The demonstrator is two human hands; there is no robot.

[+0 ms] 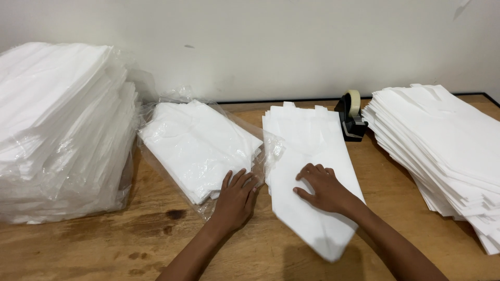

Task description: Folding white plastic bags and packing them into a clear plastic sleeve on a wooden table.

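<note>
Wood surface (pixel 130 244) against a white wall (pixel 271 47). Your right hand (pixel 323 187) lies flat, unclenched, on the sheet (pixel 312 156); left hand (pixel 237 200), flat too, touches the wrapped pack (pixel 198 145).

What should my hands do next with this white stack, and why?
Probably slide the stack left into the clear bag. The right hand lies flat on the stack, the left hand presses the bag's edge, and the bag's open mouth seems to face the stack.
</note>
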